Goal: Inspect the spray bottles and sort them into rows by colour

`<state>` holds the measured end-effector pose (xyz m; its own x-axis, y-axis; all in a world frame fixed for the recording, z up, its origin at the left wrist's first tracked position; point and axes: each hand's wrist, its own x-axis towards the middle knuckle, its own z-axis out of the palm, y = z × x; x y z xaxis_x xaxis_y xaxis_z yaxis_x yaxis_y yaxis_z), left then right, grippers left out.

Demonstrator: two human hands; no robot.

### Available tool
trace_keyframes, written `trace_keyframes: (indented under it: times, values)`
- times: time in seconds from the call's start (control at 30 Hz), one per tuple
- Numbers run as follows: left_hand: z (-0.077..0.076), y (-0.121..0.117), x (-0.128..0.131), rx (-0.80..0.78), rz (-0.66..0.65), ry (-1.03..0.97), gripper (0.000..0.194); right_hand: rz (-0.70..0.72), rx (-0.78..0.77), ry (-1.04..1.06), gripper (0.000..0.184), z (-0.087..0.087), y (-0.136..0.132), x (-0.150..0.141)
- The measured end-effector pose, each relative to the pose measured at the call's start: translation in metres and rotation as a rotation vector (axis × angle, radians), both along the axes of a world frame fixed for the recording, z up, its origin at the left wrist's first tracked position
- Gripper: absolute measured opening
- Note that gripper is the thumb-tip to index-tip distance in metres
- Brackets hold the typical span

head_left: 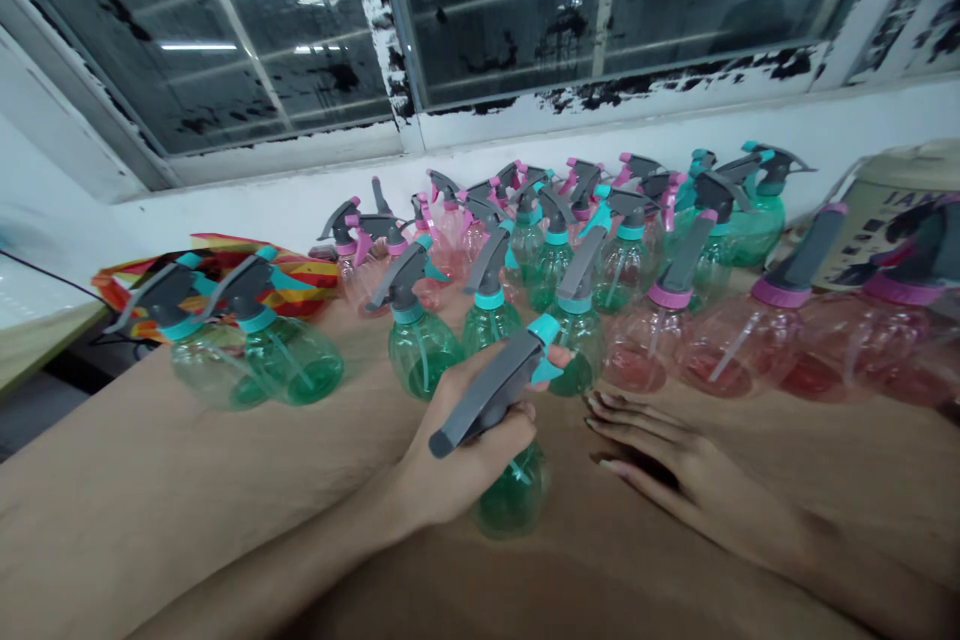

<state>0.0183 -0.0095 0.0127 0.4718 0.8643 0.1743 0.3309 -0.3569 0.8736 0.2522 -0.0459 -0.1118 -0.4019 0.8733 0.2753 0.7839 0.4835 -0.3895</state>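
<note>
My left hand (469, 445) is wrapped round the neck of a green spray bottle (514, 495), just under its grey trigger head with a turquoise nozzle. The bottle is upright at the near middle of the table; whether its base touches the wood I cannot tell. To its right, my right hand (675, 470) is stretched out low over the tabletop, fingers extended and holding nothing. Just beyond the hands stand more green bottles, one (424, 350) left of the held bottle and another (581, 345) behind it. A row of pink bottles (637, 350) continues to the right.
Two green spray bottles (292, 355) stand at the left, before an orange and yellow patterned bag (315, 278). Several pink and green ones crowd the back by the white wall (247, 215). A beige printed container (885, 210) is at the right. Windows (600, 10) rise behind the wooden table (225, 500).
</note>
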Motion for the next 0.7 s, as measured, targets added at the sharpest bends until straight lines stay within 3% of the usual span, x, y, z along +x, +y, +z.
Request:
trace_keyframes:
  times: [0.07, 0.17, 0.23, 0.37, 0.7]
  values:
    - [0.0015, 0.0004, -0.0008, 0.004, -0.055, -0.018, 0.029, 0.001, 0.001, 0.016, 0.040, -0.0002, -0.0001, -0.0002]
    - [0.0051, -0.0005, -0.0001, -0.012, -0.080, -0.053, 0.020, -0.001, -0.005, 0.031, 0.040, -0.0002, -0.0003, 0.0001]
    - [0.0077, -0.0015, 0.0015, -0.015, -0.057, -0.069, 0.010, -0.003, -0.010, 0.018, 0.040, -0.0003, -0.0002, 0.0005]
    - [0.0097, -0.0027, 0.0039, -0.013, -0.034, -0.107, 0.017, 0.012, -0.003, -0.010, 0.040, -0.0012, 0.0005, 0.0014]
    - [0.0001, -0.0040, 0.0028, -0.030, 0.089, -0.074, 0.013, 0.015, 0.012, 0.031, 0.040, -0.0001, 0.0001, 0.0007]
